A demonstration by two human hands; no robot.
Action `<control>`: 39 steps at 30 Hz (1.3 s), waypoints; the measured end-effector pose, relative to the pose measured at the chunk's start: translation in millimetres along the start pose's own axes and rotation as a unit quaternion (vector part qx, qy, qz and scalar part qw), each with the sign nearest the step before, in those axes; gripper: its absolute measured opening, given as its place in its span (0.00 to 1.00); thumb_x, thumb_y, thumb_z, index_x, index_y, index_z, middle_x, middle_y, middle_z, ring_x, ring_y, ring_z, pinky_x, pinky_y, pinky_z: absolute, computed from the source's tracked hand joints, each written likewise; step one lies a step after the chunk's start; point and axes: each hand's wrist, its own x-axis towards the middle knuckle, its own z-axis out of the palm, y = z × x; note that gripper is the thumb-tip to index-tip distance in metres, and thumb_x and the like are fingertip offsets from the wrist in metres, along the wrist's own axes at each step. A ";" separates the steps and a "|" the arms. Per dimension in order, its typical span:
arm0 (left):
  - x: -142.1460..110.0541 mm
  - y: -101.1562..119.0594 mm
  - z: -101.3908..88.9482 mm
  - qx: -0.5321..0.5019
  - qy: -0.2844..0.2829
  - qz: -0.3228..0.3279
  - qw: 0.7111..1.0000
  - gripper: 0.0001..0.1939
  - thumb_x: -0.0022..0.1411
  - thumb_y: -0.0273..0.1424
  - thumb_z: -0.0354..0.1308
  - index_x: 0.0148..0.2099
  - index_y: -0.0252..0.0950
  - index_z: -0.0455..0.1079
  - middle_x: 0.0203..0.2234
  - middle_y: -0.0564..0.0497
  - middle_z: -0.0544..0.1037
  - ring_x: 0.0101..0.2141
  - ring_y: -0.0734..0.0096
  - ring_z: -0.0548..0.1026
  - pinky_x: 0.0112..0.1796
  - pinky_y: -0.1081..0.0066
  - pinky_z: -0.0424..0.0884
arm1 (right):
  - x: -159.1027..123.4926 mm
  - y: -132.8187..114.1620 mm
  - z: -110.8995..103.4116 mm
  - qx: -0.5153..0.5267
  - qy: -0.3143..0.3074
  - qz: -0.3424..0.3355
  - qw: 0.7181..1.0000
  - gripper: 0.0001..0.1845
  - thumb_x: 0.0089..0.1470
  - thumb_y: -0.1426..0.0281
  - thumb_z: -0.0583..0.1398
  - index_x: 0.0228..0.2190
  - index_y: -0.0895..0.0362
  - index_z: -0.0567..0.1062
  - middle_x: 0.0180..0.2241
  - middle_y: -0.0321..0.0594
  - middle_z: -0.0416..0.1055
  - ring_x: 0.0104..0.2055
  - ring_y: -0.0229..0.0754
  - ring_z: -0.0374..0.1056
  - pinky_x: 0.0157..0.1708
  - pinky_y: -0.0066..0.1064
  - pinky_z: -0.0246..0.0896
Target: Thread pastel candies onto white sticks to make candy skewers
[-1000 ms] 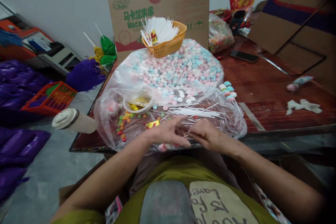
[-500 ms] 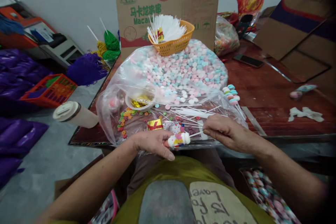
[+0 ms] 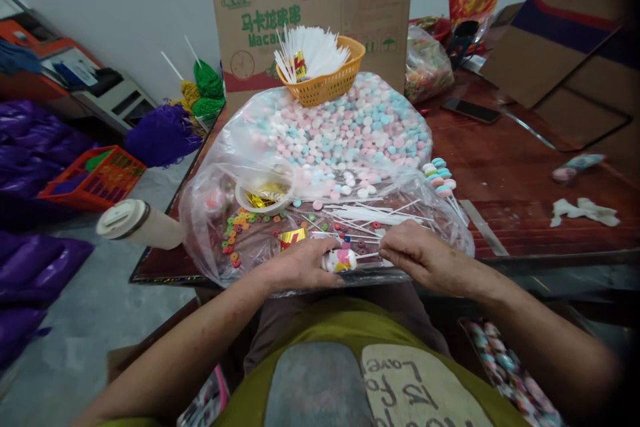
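A marshmallow skewer (image 3: 342, 260) in printed wrapping lies level at the table's front edge. My left hand (image 3: 299, 264) is closed around its left end, hiding part of it. From its right end a white stick (image 3: 368, 255) runs to my right hand (image 3: 416, 252), whose fingers pinch it. Loose white sticks (image 3: 373, 214) lie on the clear plastic just beyond my hands. A gold wrapper (image 3: 292, 238) sits beyond my left wrist, near small coloured candy rings (image 3: 231, 240). Pastel marshmallow discs (image 3: 345, 123) fill the large clear bag behind.
A white bowl (image 3: 243, 199) holds gold wrappers. An orange basket (image 3: 327, 88) of white paper sticks rests on the bag. A lidded cup (image 3: 163, 232) stands at the left edge. Finished skewers (image 3: 440, 177), a ruler (image 3: 483, 227) and a phone (image 3: 471, 110) lie right.
My hands were close together, then moved apart with the wrapped skewer showing between them. Since then my left fingers have closed further around it, and both hands have shifted slightly left.
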 end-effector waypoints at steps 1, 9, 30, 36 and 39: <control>-0.2 2.1 2.8 0.042 0.019 -0.001 0.999 0.19 0.52 0.34 0.56 0.47 0.37 0.66 0.37 0.49 0.75 0.36 0.64 0.72 0.35 0.71 0.65 | 0.4 -1.4 -0.1 -0.004 0.002 0.003 1.000 0.16 0.59 0.69 0.48 0.21 0.57 0.63 0.22 0.37 0.63 0.26 0.37 0.55 0.30 0.30 0.46; 15.8 11.9 25.7 0.045 -0.026 0.010 0.999 0.12 0.53 0.37 0.55 0.38 0.36 0.70 0.29 0.50 0.76 0.29 0.66 0.72 0.30 0.73 0.65 | 16.5 -18.9 29.8 -0.012 -0.012 -0.001 1.000 0.14 0.56 0.72 0.48 0.21 0.59 0.65 0.22 0.38 0.65 0.26 0.36 0.56 0.31 0.31 0.45; 6.8 6.1 38.0 -0.207 0.222 0.037 0.952 0.13 0.58 0.33 0.51 0.38 0.33 0.74 0.33 0.48 0.77 0.35 0.68 0.73 0.40 0.71 0.66 | 25.3 -12.0 0.8 -0.058 -0.046 0.031 0.997 0.15 0.56 0.69 0.49 0.21 0.58 0.67 0.20 0.38 0.65 0.24 0.35 0.56 0.27 0.28 0.44; 10.6 -2.3 50.2 -0.244 0.281 -0.012 0.928 0.12 0.56 0.35 0.52 0.31 0.32 0.74 0.24 0.50 0.75 0.28 0.72 0.70 0.33 0.72 0.66 | 33.1 -11.3 27.3 0.024 -0.029 0.054 0.998 0.13 0.55 0.71 0.48 0.23 0.58 0.67 0.23 0.39 0.66 0.25 0.36 0.57 0.27 0.28 0.49; 12.8 -9.2 49.1 -0.376 0.298 -0.067 0.875 0.15 0.53 0.39 0.55 0.32 0.31 0.73 0.21 0.53 0.72 0.23 0.75 0.68 0.27 0.75 0.65 | 31.4 -2.3 34.6 0.200 0.096 0.125 0.967 0.14 0.58 0.63 0.47 0.33 0.57 0.67 0.27 0.37 0.66 0.28 0.36 0.59 0.28 0.27 0.54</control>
